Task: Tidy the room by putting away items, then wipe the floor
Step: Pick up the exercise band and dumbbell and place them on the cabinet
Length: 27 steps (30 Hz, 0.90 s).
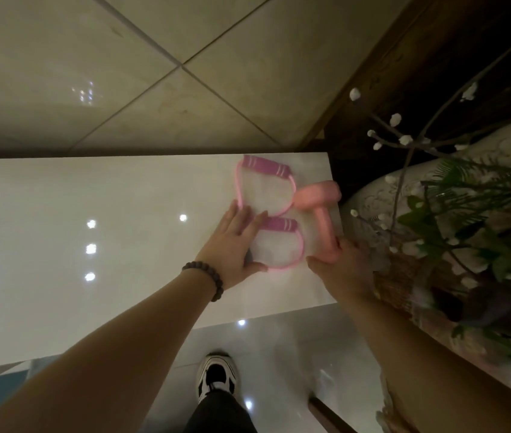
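Observation:
A pink figure-eight resistance band (298, 245) with two purple foam handles lies on a glossy white ledge (91, 189) near its right end. My left hand (235, 245) rests flat on the band's left side, fingers straight, thumb at the lower loop. A pink dumbbell (321, 210) lies just right of the band. My right hand (341, 264) grips the dumbbell's near end at the ledge's right edge.
A large patterned vase (369, 201) with white blossom branches and green leaves (454, 214) stands right of the ledge, close to my right arm. Dark wooden trim (372, 73) runs behind it. My shoe (216, 376) stands on the shiny tiled floor (294, 354) below.

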Each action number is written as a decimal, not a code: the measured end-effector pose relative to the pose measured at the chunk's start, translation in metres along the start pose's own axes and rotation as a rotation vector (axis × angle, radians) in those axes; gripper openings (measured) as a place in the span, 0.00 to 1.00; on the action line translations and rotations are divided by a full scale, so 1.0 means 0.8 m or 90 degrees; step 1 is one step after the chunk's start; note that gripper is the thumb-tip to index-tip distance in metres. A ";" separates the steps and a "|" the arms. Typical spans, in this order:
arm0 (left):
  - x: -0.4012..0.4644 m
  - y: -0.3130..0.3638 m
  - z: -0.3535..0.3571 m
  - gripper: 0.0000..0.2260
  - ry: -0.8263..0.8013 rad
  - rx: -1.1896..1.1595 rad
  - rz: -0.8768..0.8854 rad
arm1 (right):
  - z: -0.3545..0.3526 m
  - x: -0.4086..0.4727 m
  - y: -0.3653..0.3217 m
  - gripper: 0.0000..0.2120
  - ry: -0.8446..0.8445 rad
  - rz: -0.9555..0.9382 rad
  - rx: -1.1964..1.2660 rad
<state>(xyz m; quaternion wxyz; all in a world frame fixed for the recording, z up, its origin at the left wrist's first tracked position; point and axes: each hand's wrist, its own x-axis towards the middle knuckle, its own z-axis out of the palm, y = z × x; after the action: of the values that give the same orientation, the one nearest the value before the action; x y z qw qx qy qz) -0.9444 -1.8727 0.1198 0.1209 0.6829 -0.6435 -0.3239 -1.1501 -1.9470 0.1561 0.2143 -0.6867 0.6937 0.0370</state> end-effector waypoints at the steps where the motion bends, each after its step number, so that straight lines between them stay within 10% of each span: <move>1: 0.008 0.011 0.003 0.45 0.004 -0.007 0.002 | -0.003 0.002 0.003 0.29 0.005 0.001 -0.012; 27: -0.009 0.035 0.036 0.47 0.017 0.143 -0.130 | -0.007 -0.008 0.002 0.42 0.025 -0.065 0.053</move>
<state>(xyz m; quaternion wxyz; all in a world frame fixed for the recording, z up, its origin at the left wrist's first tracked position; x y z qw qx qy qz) -0.9839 -1.8623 0.1167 0.0189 0.7584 -0.6012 -0.2511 -1.1535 -1.9427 0.1631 0.2306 -0.7124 0.6626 -0.0161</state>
